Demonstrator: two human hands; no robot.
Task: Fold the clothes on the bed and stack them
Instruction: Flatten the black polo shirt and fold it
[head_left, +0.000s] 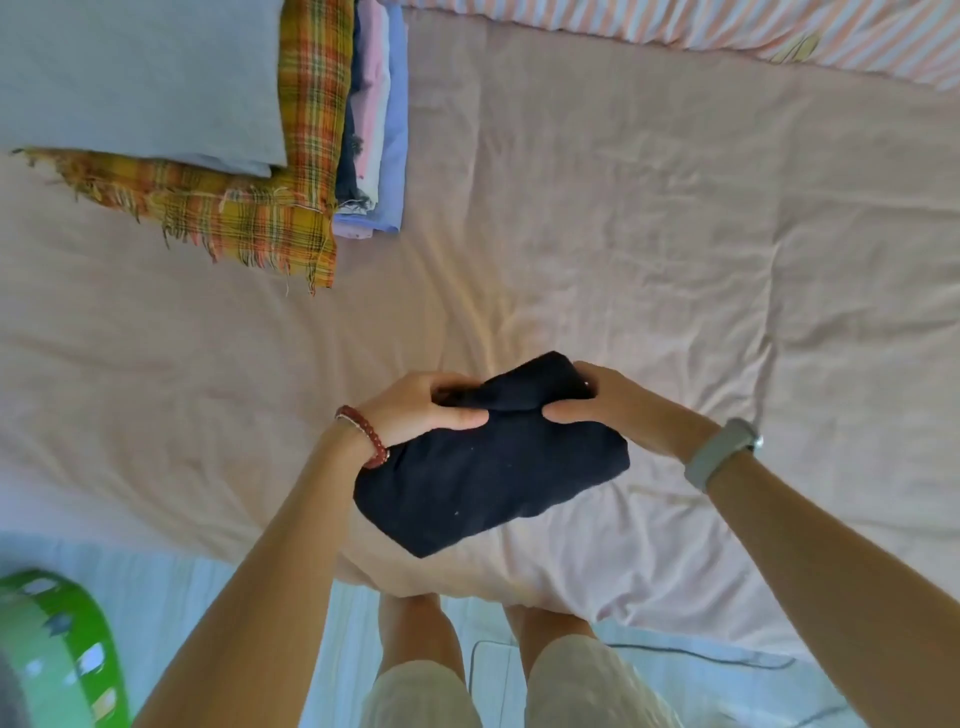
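Your dark garment (488, 467) lies folded into a thick oblong near the foot edge of the bed (675, 260), directly in front of you. Its long axis runs on a slant, from the lower left by your left wrist up toward the right, and its far end rises off the sheet where you are turning a fold over.

Your left hand (421, 410) grips the far left part of that raised fold, thumb laid flat on top and fingers curled under the cloth. Your right hand (597, 400) grips the far right part the same way, thumb pointing toward your left thumb; the two thumbs lie close but do not touch. You wear a red beaded bracelet (363, 436) on the left wrist and a grey watch (722, 452) on the right.

Well away at the upper left sits your stack of folded clothes (374, 130), with pink, white, blue and dark layers showing at its side. A fringed plaid cloth (260, 208) lies over it, and a grey folded piece (140, 83) rests on top.

A striped blanket (779, 36) runs along the far edge of the bed. A green round object (57, 649) stands on the floor at the lower left.
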